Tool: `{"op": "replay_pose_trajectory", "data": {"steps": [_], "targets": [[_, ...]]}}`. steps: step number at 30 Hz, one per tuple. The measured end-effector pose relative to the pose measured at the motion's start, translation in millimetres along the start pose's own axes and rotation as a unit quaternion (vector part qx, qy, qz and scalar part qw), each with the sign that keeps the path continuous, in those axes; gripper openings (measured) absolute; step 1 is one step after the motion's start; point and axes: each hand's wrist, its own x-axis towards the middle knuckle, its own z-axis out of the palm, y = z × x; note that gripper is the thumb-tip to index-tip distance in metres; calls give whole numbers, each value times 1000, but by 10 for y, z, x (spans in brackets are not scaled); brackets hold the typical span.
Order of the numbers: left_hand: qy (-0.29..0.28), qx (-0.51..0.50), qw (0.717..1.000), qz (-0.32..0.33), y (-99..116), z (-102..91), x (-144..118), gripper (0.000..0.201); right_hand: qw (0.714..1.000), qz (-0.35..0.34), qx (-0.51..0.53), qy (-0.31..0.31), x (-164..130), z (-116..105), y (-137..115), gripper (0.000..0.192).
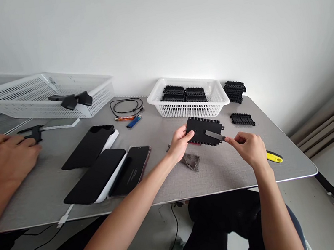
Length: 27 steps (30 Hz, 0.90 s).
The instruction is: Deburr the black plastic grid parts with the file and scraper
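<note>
My left hand grips the left edge of a flat black plastic part with toothed edges and holds it a little above the grey table. My right hand holds a yellow-handled knife, whose grey blade lies across the part's face. Under the part, a bit of red shows at its lower edge. A small grey mesh scrap lies on the table just below my left hand.
A white basket of black parts stands behind, with a stack and one loose part to its right. Phones, lighters, a cable and large baskets lie left. Another person's hand works at far left.
</note>
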Motion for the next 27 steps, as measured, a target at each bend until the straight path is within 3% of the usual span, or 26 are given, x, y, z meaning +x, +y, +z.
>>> {"op": "replay_pose_trajectory", "data": {"steps": [11,21,27], "targets": [[21,1,1000,22,-14,-49,34,51,1000,3,5,3,22,-75,89,59],[1,16,1000,23,-15,-40,30,51,1000,2,5,5,22,-81,93,57],[-1,63,998,29,-48,-67,34,54,996,24,92,-4,53,-170,178,57]]}}
